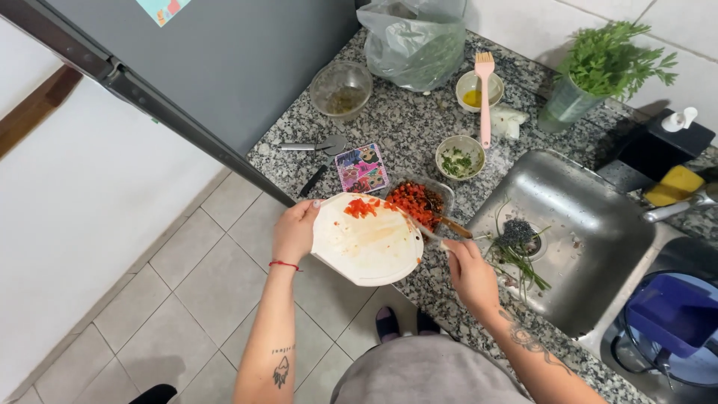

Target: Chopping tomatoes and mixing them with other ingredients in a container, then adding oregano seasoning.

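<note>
We see two bare forearms with no sleeves. The left hand (294, 230) has a thin red string bracelet (283, 264) around the wrist, and further up that forearm sits a small dark tattoo (281, 370) under a short line of lettering. Behind the right hand (470, 271), a dark, winding tattoo (529, 341) runs along the forearm. We wear a grey garment (430, 372) and dark footwear (387, 323).
</note>
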